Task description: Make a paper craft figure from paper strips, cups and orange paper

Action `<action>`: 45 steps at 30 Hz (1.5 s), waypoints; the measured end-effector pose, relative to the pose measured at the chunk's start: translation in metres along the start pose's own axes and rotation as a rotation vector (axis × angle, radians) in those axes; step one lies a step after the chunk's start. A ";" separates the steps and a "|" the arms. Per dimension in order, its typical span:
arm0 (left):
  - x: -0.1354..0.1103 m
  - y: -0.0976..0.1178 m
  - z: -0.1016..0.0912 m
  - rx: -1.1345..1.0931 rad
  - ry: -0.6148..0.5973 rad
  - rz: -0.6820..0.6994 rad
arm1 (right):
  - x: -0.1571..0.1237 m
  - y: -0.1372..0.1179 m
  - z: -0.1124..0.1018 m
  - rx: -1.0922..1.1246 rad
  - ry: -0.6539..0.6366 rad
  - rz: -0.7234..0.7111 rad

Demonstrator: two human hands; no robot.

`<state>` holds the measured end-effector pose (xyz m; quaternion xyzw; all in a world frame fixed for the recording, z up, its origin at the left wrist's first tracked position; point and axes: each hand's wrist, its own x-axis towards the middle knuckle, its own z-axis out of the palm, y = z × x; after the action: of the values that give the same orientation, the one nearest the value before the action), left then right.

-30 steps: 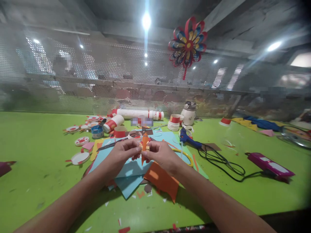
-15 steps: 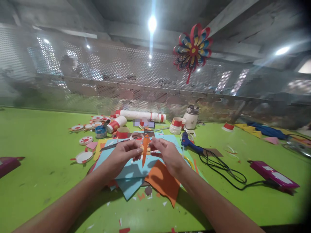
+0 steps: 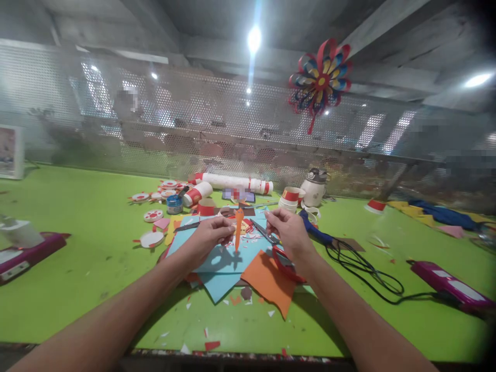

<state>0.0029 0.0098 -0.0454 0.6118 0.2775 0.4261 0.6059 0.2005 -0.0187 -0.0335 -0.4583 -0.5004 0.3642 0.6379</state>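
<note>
My left hand (image 3: 217,231) pinches a slim orange paper cutout (image 3: 238,231) by its edge and holds it upright above the light blue sheets (image 3: 220,263). To its right and apart from it, my right hand (image 3: 290,230) has thumb and fingertips closed together; what they hold, if anything, is too small to make out. Scissors with red handles (image 3: 284,264) lie under my right hand, blades pointing toward the cutout. A torn-edged orange sheet (image 3: 268,284) lies in front, overlapping the blue sheets. Small paper scraps are strewn around the blades.
A blue glue gun (image 3: 315,230) with a black cable lies to the right, near a purple power strip (image 3: 451,284). Behind are a white-and-red paper tube (image 3: 236,182), a blue jar (image 3: 174,204) and a jug (image 3: 314,187). Red-and-white discs (image 3: 151,239) lie left.
My right hand has moved away from the orange cutout to the right, while my left hand keeps hold of it. The scissors now show beneath my right hand. The view has shifted slightly left.
</note>
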 end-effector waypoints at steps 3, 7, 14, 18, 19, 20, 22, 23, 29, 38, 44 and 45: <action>0.000 -0.002 0.000 0.009 -0.007 0.003 | -0.002 0.004 0.003 -0.047 -0.030 -0.020; 0.001 -0.005 -0.001 0.013 -0.003 -0.002 | -0.006 0.009 0.009 -0.083 -0.090 -0.025; 0.002 -0.006 -0.002 0.001 -0.025 -0.011 | -0.007 0.013 0.011 -0.143 -0.134 -0.021; 0.001 -0.007 -0.001 -0.004 -0.076 -0.017 | -0.005 0.016 0.010 -0.159 -0.143 0.025; 0.001 -0.007 -0.001 -0.005 -0.084 -0.018 | -0.005 0.017 0.010 -0.161 -0.140 0.036; 0.001 -0.007 -0.001 -0.006 -0.090 -0.019 | -0.005 0.017 0.010 -0.159 -0.139 0.047; 0.001 -0.008 -0.001 -0.008 -0.099 -0.023 | -0.006 0.018 0.010 -0.146 -0.148 0.070; 0.001 -0.008 -0.001 -0.010 -0.102 -0.024 | -0.007 0.017 0.011 -0.136 -0.158 0.082; 0.001 -0.008 -0.001 -0.036 -0.100 -0.025 | -0.012 0.013 0.015 -0.088 -0.227 0.126; 0.001 -0.008 0.000 -0.061 -0.092 -0.006 | -0.017 0.002 0.016 -0.047 -0.274 0.120; 0.001 -0.009 0.000 -0.064 -0.093 0.000 | -0.019 0.001 0.015 -0.048 -0.309 0.129; 0.000 -0.009 -0.001 -0.060 -0.097 0.010 | -0.018 0.002 0.015 -0.034 -0.321 0.137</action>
<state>0.0040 0.0116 -0.0543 0.6146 0.2318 0.4069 0.6349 0.1816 -0.0318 -0.0394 -0.4380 -0.5693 0.4670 0.5157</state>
